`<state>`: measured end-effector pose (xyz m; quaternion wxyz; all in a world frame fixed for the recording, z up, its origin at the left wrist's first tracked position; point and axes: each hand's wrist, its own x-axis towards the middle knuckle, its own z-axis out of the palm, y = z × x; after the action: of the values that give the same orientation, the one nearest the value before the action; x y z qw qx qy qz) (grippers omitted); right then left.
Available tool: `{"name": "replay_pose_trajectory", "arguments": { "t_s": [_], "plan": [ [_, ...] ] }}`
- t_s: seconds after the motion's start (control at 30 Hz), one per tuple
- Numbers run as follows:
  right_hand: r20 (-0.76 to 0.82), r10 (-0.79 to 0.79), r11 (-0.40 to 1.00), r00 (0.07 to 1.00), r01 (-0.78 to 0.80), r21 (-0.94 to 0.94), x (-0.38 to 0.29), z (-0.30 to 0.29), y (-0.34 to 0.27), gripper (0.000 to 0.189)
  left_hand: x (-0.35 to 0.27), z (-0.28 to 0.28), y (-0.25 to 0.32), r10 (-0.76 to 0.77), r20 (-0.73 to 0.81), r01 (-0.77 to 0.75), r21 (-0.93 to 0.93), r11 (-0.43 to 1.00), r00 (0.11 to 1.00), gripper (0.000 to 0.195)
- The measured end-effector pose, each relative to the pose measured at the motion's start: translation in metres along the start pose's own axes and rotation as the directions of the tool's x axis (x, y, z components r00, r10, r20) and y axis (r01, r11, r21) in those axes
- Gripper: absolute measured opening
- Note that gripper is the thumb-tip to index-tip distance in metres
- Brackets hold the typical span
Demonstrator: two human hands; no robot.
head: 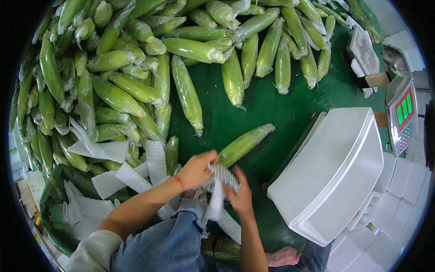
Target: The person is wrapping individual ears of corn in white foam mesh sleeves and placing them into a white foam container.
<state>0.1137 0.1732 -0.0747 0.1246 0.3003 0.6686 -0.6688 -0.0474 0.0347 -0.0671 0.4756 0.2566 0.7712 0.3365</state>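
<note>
Near the middle, a plastic-wrapped ear of corn in its green husk (pixel 243 144) lies tilted, its lower end at my hands. My left hand (pixel 198 170) grips a white foam net sleeve (pixel 224 176) around that lower end. The fingers of my right hand (pixel 239 195) are on the sleeve's other side; the area is blurred, and part of the sleeve hangs down between my hands. More wrapped ears of corn (pixel 125 95) are heaped at the left and along the top. Loose foam sleeves (pixel 136 178) lie left of my hands.
A white foam box (pixel 323 163) stands tilted at the right, beside a scale with a lit display (pixel 404 105). White boxes (pixel 401 180) are stacked beyond it. A green sack (pixel 51 210) with foam sleeves sits at lower left. A pink plastic bag (pixel 282 256) lies at the bottom.
</note>
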Motion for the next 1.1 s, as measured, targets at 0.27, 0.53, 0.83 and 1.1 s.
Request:
{"name": "replay_pose_trajectory", "arguments": {
  "t_s": [0.27,0.53,0.83,1.1],
  "plan": [
    [-0.248,-0.082,0.76,0.965,0.222,0.612,-0.015,0.025,-0.063,0.053,-0.031,-0.004,0.042,0.059,-0.143,-0.116,-0.433,0.894,0.988,0.039],
    [-0.466,0.239,0.583,0.852,0.258,0.771,0.047,0.057,0.012,0.021,0.009,0.031,-0.026,-0.055,-0.319,0.027,-0.092,0.995,0.946,0.023],
    [0.451,0.215,0.551,0.866,-0.489,0.677,0.011,-0.008,-0.034,0.092,-0.026,-0.03,0.036,0.488,-0.272,-0.452,0.186,0.873,0.829,0.053],
    [0.376,0.437,0.318,0.817,0.251,-0.914,-0.07,-0.018,0.021,0.083,-0.088,-0.077,-0.057,0.065,-0.739,0.263,0.319,0.911,0.67,0.053]
  ]
}}
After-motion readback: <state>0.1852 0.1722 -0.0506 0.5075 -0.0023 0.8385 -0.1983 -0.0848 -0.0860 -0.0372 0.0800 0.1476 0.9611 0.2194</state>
